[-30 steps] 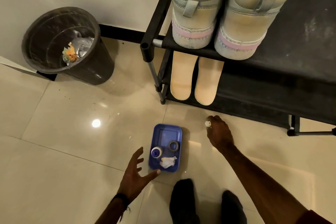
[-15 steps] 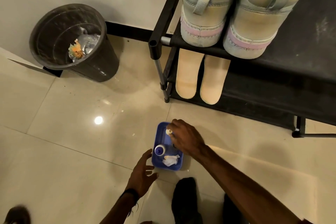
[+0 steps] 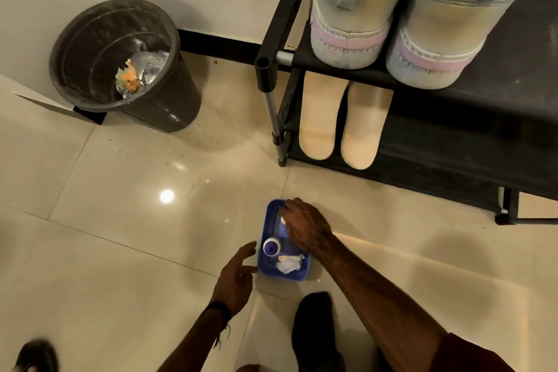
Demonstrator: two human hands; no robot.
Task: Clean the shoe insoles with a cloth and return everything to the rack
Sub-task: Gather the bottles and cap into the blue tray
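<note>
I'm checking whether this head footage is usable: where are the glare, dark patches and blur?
Head view: one round lamp glare on the glossy floor tile; the lower shelf of the black rack is nearly lost in shadow; a dark shape at the bottom left corner is blurred; the wide lens slants the rack's post.

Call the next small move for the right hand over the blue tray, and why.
Probably set the small white piece down in the blue tray. The right hand hovers over the tray's far end pinching it, beside the bottle and cloth; the left hand waits, open, at the tray's edge.
</note>
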